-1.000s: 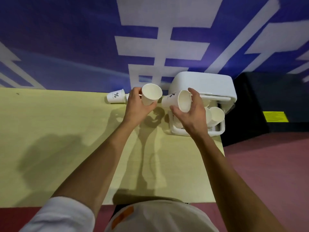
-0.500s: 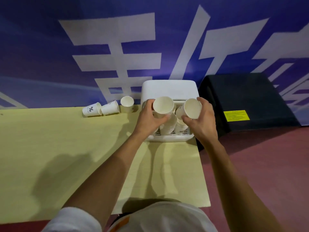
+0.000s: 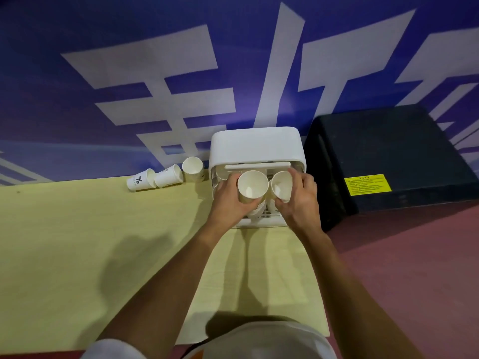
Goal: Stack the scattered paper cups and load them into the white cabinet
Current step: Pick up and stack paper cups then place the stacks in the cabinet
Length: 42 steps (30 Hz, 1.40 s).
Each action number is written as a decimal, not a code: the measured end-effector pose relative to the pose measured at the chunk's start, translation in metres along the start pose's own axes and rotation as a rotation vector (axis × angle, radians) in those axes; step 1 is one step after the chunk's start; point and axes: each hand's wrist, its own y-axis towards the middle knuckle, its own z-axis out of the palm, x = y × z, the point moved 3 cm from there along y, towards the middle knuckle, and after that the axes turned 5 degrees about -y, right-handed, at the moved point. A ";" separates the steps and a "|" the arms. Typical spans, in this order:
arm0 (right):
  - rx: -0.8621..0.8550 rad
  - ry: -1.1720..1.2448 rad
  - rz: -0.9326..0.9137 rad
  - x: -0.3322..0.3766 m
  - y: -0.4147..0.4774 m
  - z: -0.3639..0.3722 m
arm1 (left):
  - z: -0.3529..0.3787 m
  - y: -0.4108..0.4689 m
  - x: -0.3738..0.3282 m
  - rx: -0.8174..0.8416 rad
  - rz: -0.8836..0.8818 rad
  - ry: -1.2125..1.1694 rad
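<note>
Your left hand point(image 3: 230, 200) grasps a paper cup point(image 3: 252, 186) and your right hand point(image 3: 300, 203) grasps a second cup point(image 3: 282, 186), both at the white cabinet point(image 3: 255, 143) at 12 o'clock. The cabinet holds more cups point(image 3: 258, 212). Three loose cups point(image 3: 168, 176) rest on the table point(image 3: 77, 242) at 10 o'clock.

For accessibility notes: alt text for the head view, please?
The left hand grips a paper cup and the right hand a second cup at the open front of a white cabinet on a yellow table. Three more cups sit on the table left of it.
</note>
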 end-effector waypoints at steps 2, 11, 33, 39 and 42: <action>0.024 -0.001 0.012 -0.003 0.000 0.004 | 0.003 0.001 0.005 0.012 -0.020 0.040; 0.056 -0.066 -0.002 -0.003 -0.001 0.008 | 0.002 0.003 0.008 0.030 0.001 0.090; 0.116 -0.292 0.063 0.015 -0.005 0.009 | -0.038 -0.011 0.028 -0.016 -0.059 0.129; 0.142 -0.328 -0.291 0.082 -0.019 0.026 | -0.067 -0.015 0.035 -0.025 -0.073 0.196; 0.187 -0.327 -0.453 0.122 -0.021 0.044 | -0.093 -0.019 0.052 -0.026 -0.076 0.230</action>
